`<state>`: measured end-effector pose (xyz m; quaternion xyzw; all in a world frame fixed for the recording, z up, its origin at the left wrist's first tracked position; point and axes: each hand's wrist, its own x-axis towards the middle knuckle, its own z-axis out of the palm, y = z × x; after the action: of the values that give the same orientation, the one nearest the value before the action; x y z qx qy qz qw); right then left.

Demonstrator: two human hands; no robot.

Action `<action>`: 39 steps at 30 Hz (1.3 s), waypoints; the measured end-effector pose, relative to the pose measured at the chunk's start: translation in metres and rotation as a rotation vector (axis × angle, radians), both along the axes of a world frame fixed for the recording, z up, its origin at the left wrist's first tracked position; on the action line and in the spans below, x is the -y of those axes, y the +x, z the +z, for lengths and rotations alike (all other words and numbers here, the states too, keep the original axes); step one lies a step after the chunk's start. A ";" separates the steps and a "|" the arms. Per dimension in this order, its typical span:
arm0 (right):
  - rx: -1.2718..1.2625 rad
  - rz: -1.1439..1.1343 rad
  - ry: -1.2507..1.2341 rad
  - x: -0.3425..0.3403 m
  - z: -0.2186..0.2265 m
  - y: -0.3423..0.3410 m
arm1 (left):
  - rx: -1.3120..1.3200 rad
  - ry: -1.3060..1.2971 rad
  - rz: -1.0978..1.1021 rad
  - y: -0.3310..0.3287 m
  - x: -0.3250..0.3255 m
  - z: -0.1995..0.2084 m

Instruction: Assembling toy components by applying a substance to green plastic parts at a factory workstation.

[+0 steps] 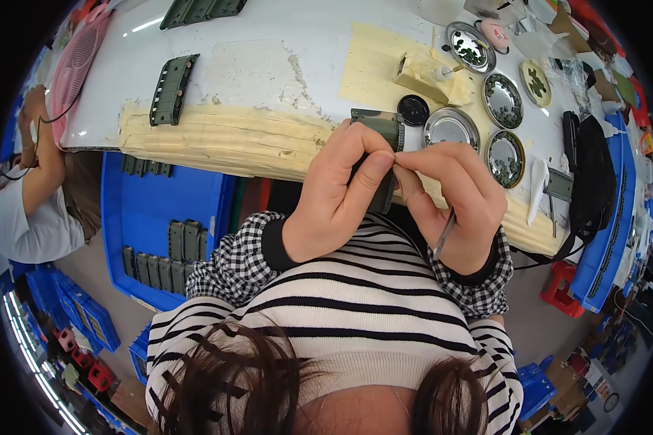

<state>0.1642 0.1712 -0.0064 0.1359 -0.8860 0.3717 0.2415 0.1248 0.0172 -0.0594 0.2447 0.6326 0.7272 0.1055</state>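
My left hand (pixel 334 188) is closed around a dark green, camouflage-patterned plastic part (pixel 379 125), holding it upright in front of my chest at the table's edge. My right hand (pixel 461 192) is closed too, its thumb and forefinger pinched together against the part's right edge. Whatever tiny piece may sit between those fingertips is hidden. A thin, grey, pointed tool (pixel 445 233) is tucked in the same hand and sticks out below the fingers. Both sets of fingertips nearly meet at the part.
Round metal dishes (pixel 503 101) with small green pieces stand at the right, near a black round lid (pixel 413 110) and a yellow-wrapped block (pixel 432 80). Another green part (pixel 174 90) lies left. Below is a blue bin (pixel 159 196) holding several parts. Another person (pixel 40 196) sits far left.
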 end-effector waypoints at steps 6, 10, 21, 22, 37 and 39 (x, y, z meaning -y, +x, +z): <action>0.134 -0.074 -0.100 -0.002 0.011 0.004 | 0.153 0.159 0.029 0.006 -0.004 0.014; 0.090 -0.085 -0.065 -0.003 0.013 -0.002 | -0.027 -0.022 0.080 0.005 0.002 0.017; -0.139 0.002 0.126 0.003 0.003 -0.015 | -0.408 -0.386 0.106 0.000 0.012 0.022; -0.137 -0.006 0.133 0.003 0.003 -0.015 | -0.431 -0.382 0.104 0.000 0.012 0.021; -0.012 0.030 0.130 0.008 0.007 -0.006 | -0.450 -0.386 0.138 0.000 0.012 0.022; -0.020 0.047 0.155 0.008 0.004 -0.007 | -0.460 -0.401 0.138 0.000 0.013 0.022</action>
<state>0.1575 0.1635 -0.0023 0.1789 -0.9062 0.3060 0.2303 0.1247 0.0041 -0.0370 0.3336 0.7857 0.5190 -0.0442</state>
